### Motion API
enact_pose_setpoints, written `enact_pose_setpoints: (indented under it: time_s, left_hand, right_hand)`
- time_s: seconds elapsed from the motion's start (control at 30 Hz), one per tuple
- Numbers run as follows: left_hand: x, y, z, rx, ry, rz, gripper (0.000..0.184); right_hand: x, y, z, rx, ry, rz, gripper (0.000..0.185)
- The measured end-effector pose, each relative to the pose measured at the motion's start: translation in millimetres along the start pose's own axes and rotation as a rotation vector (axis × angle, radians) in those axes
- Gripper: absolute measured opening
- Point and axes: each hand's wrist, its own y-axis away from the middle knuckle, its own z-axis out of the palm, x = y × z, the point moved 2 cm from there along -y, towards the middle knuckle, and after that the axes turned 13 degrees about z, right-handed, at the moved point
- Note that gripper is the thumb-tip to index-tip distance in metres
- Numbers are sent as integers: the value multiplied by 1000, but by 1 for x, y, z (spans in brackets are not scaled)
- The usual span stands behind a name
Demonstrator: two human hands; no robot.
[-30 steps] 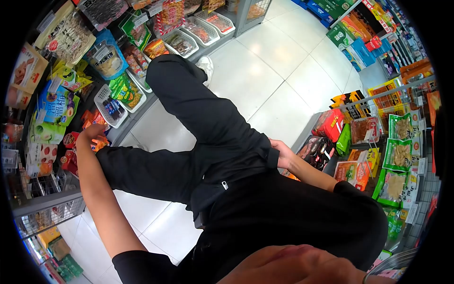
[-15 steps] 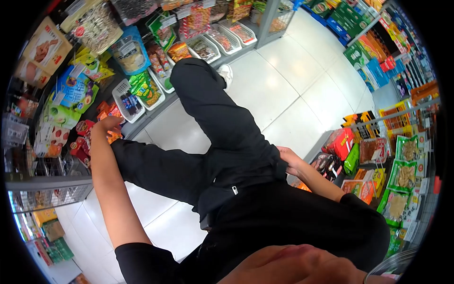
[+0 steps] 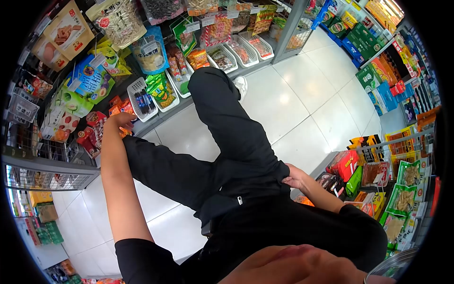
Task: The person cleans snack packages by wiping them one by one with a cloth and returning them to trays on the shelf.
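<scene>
My left hand [image 3: 122, 121] is low at the snack shelf, beside my bent knee. Its fingers are loosely stretched out and partly apart, with nothing visible in them. Closest to it are orange snack packets [image 3: 121, 107] and red packets [image 3: 87, 140]. Just past the fingertips stands a white basket [image 3: 135, 88] of dark blue, slim packs [image 3: 144, 102]. My right hand [image 3: 294, 177] is at my hip, its fingers closed on the black cloth of my trousers [image 3: 246, 142] near the pocket. Part of those fingers is hidden by the cloth.
Hanging snack bags, one a blue pouch [image 3: 149, 53], fill the shelf ahead and left. More white baskets [image 3: 242, 51] line its bottom edge. A rack with red [image 3: 342, 163] and green packets stands at the right. White floor tiles [image 3: 302, 90] run between.
The view has shifted, so the shelves appear further right and lower. My left hand stays by the orange packets, and my right hand stays at my hip.
</scene>
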Motion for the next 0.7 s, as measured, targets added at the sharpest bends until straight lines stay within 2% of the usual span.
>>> enact_pose_setpoints:
  time_s: [0.17, 0.2, 0.27, 0.4, 0.5, 0.53, 0.6, 0.7]
  left_hand:
    - [6, 1, 3, 20, -8, -32, 64]
    - [4, 0, 2, 20, 1, -26, 67]
    - [-2, -5, 1, 23, 21, -14, 73]
    - [-1, -2, 4, 16, 31, -7, 73]
    - [-6, -7, 4, 16, 69, -7, 73]
    - [-2, -3, 5, 26, 80, 2, 73]
    - [1, 0, 3, 40, 95, 14, 73]
    - [0, -6, 4, 46, 122, 23, 73]
  right_hand:
    - [9, 2, -10, 51, -43, -9, 12]
    - [9, 2, -14, -56, 13, -16, 15]
    - [13, 8, -25, -62, 50, -14, 18]
    - [3, 40, -16, -34, 87, 21, 24]
    - [-9, 33, -34, -27, 123, 14, 24]
    - [-13, 26, -55, -56, 53, 36, 16]
    - [-17, 12, -75, -59, 80, 12, 12]
    - [-20, 4, -95, -100, 93, 49, 11]
